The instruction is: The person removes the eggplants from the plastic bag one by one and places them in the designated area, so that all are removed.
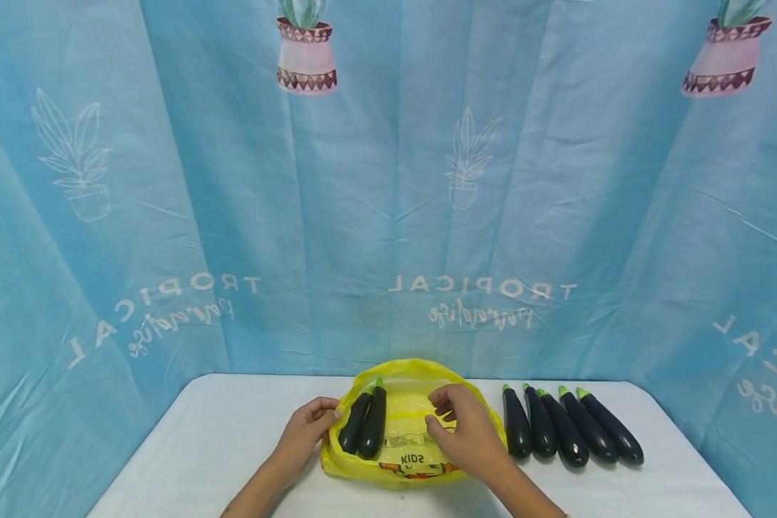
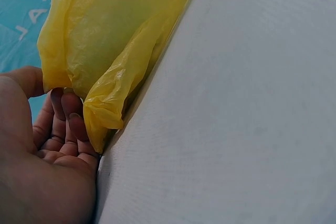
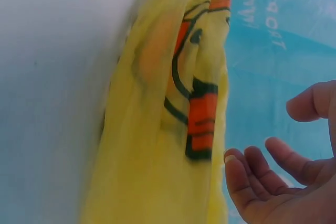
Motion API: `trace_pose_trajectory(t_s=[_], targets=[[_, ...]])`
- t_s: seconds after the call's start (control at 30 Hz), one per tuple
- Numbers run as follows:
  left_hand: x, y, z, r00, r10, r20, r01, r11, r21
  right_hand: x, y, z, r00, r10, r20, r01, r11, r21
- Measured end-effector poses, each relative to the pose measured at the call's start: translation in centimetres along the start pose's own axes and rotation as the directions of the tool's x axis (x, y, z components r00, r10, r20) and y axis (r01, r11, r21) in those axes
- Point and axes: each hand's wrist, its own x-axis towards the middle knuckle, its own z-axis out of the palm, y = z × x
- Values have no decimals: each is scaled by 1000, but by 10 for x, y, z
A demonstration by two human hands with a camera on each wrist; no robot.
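Note:
A yellow plastic bag (image 1: 404,471) with printed pictures and letters lies on the table, its mouth spread wide. Two dark eggplants (image 1: 373,424) rest side by side in its left part, green stems pointing away. My left hand (image 1: 307,435) pinches the bag's left rim between thumb and fingers; the left wrist view shows the bunched plastic (image 2: 107,103) at the fingertips. Over the right part of the bag hovers my right hand (image 1: 469,439), its fingers loosely bent and nothing held. In the right wrist view, a gap shows between the right hand's thumb and fingers (image 3: 262,171), beside the bag.
Several more eggplants (image 1: 573,428) lie in a row on the white table (image 1: 680,475), just right of the bag. Behind the table's far edge hangs a blue curtain (image 1: 362,216) printed with plants and mirrored lettering.

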Motion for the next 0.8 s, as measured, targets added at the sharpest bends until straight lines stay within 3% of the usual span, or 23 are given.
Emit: trace_pose_trajectory(t_s=[0.2, 0.53, 0.8], targets=[[-2, 1, 0, 1000, 5, 5, -5, 1000, 13, 4, -2, 10, 998, -2, 59, 2, 1000, 13], [-1, 1, -1, 1000, 6, 10, -6, 1000, 13, 13, -7, 30, 987, 91, 134, -101, 993, 67], [-1, 2, 0, 1000, 19, 14, -19, 1000, 22, 21, -10, 46, 981, 147, 127, -159, 983, 88]])
